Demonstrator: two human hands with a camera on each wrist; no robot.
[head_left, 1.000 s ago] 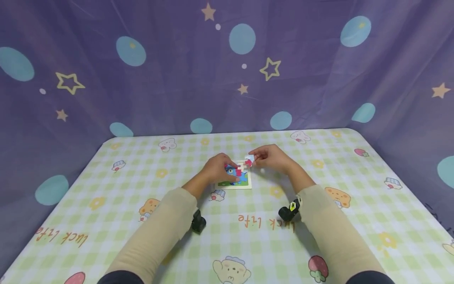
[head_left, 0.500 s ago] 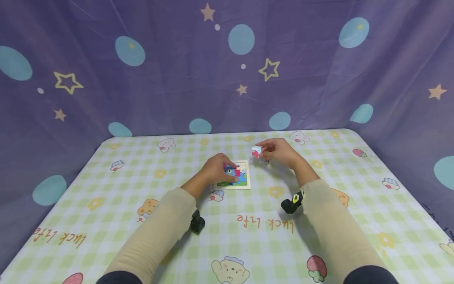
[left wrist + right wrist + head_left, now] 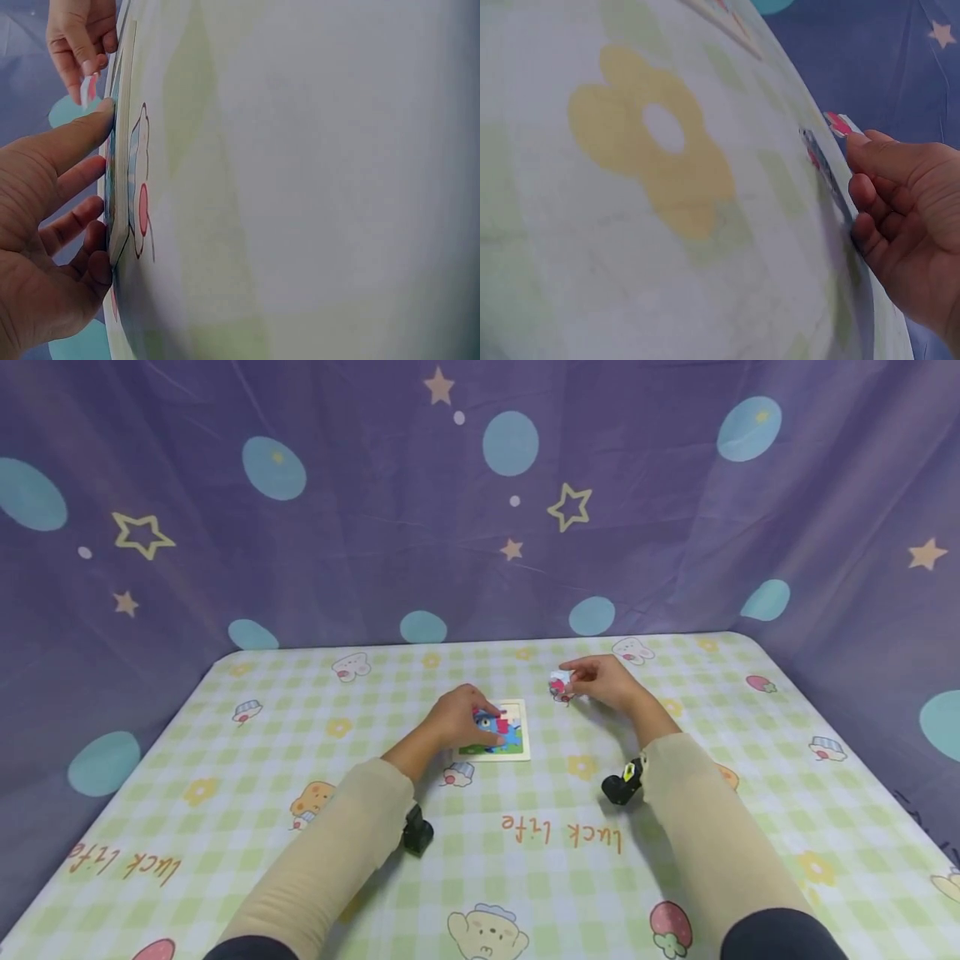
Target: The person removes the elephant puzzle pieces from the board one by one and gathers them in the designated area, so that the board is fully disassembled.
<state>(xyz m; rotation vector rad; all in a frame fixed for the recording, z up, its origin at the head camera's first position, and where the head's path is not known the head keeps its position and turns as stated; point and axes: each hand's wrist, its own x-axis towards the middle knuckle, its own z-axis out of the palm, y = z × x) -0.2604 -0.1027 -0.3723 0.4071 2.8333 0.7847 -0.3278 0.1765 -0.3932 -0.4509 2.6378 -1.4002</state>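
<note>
A small square jigsaw puzzle (image 3: 513, 743) with a pale frame lies at mid-table, showing a blue character, red parts and green ground. My left hand (image 3: 461, 714) rests on its left side, thumb and fingertips spread over the picture and hiding part of it. Bare pale backing shows at the top right within the frame. To the right of the puzzle, my right hand (image 3: 603, 681) pinches a jigsaw piece (image 3: 838, 124) between thumb and fingers. The piece is white and red, and tilted just above the tablecloth in the right wrist view.
Under everything lies a green-and-white checked tablecloth (image 3: 300, 877) printed with flowers, cakes, bears and lettering. A purple curtain (image 3: 360, 527) with stars and blue ovals hangs behind the table and along both sides. Black wrist cameras sit at both cuffs.
The right hand has carried the jigsaw piece away from the puzzle's upper right corner, to the right and slightly farther back. The left hand has stayed on the puzzle.
</note>
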